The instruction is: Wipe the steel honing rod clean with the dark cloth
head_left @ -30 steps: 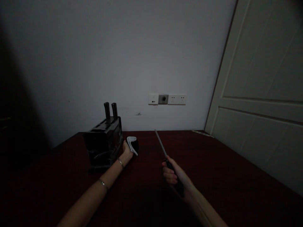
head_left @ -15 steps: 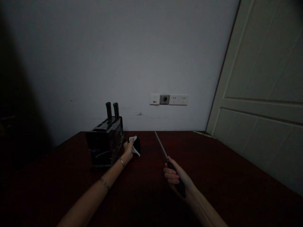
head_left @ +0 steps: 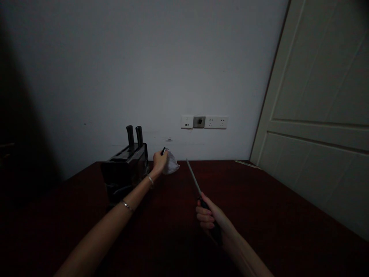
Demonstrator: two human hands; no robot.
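My right hand (head_left: pixel 210 219) grips the black handle of a sharpening steel (head_left: pixel 193 178), whose thin grey rod points up and away over the dark red table (head_left: pixel 259 207). My left hand (head_left: pixel 159 160) holds a small white and black cloth (head_left: pixel 170 164) lifted above the table, just right of a black knife block (head_left: pixel 124 175). Two dark knife handles (head_left: pixel 134 135) stick up from the block.
A pale wall stands behind the table, with a row of sockets and a switch (head_left: pixel 204 122). A cream door (head_left: pixel 319 115) runs along the table's right side. A thin flat strip (head_left: pixel 245 163) lies at the table's far right corner. The left side is very dark.
My left hand has closed on the cloth beside the knife block and raised it off the table. My right hand with the steel has shifted slightly nearer and left.
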